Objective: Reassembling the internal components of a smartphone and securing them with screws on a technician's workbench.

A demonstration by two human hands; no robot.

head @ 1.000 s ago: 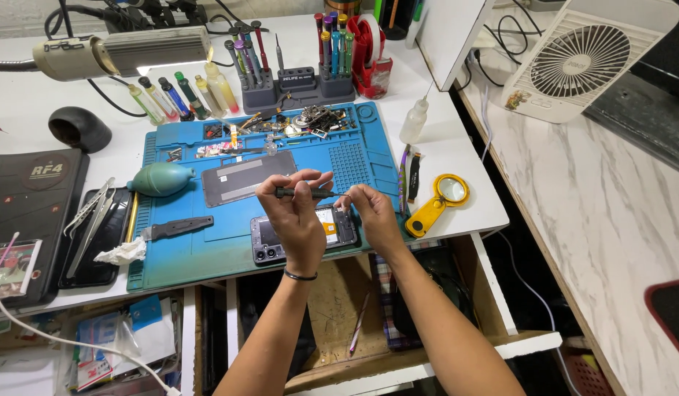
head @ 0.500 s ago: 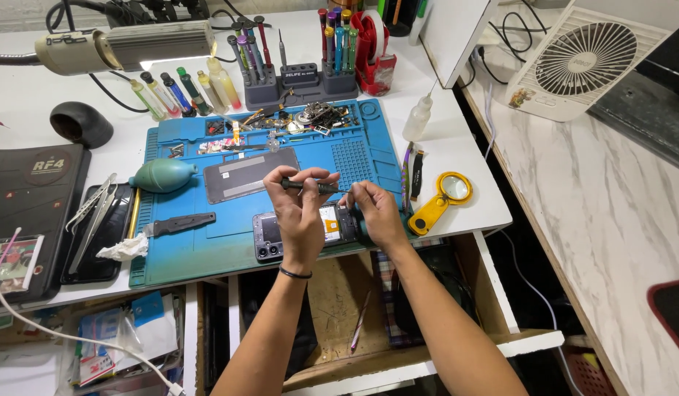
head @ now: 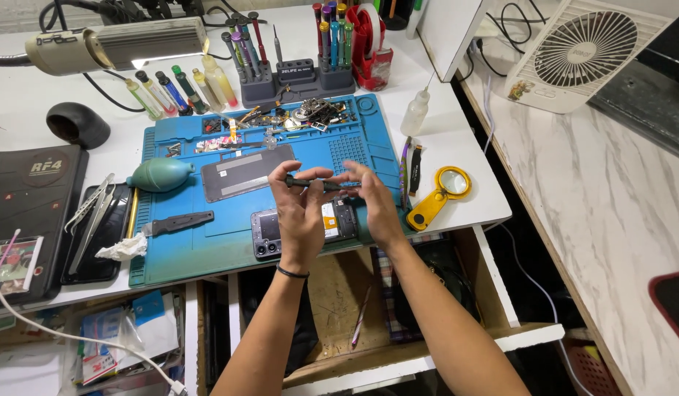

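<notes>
Overhead, left hand (head: 299, 213) and right hand (head: 374, 205) holding black screwdriver (head: 317, 183), above opened phone (head: 303, 226)

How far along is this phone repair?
The phone lies opened on the blue mat, its back cover set aside and small parts heaped behind. Left hand and right hand hold a screwdriver above it. The phone remains unassembled.

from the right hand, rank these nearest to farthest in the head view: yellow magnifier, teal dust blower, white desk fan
From the right hand:
1. Yellow magnifier, just to its right on the white table.
2. Teal dust blower, across the blue mat to the left.
3. White desk fan, far upper right on the marble counter.
</notes>
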